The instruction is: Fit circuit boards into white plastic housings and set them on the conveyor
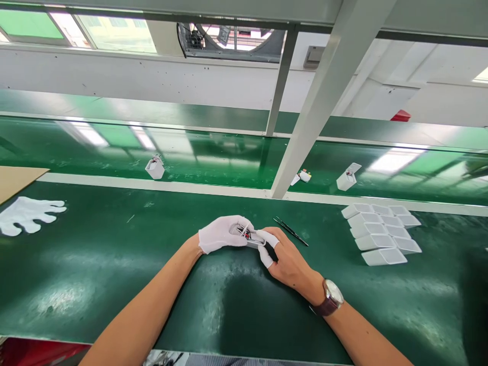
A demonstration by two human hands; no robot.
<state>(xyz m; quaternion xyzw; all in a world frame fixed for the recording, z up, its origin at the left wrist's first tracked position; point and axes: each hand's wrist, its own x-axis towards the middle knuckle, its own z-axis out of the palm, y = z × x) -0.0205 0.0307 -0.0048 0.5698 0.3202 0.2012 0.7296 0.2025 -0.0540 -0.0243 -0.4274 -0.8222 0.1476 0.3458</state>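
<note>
Near the middle of the green table, my left hand [223, 235], in a white glove, is wrapped round a small white plastic housing [256, 243]. Wires and a bit of red show in the housing's open side. My right hand [280, 254] pinches the housing's right end, with white covers on the thumb and finger and a watch on the wrist. Both hands hold this same piece just above the table. Black tweezers [292, 232] lie on the table just beyond my right hand. My fingers hide part of the housing.
Several white housings [377, 242] stand grouped at the right. A white glove [30, 215] and a cardboard sheet [19, 180] lie at the left. Beyond the rail sit a white housing [155, 169], another [346, 179] and small white parts [304, 176]. A slanted post [324, 86] rises ahead.
</note>
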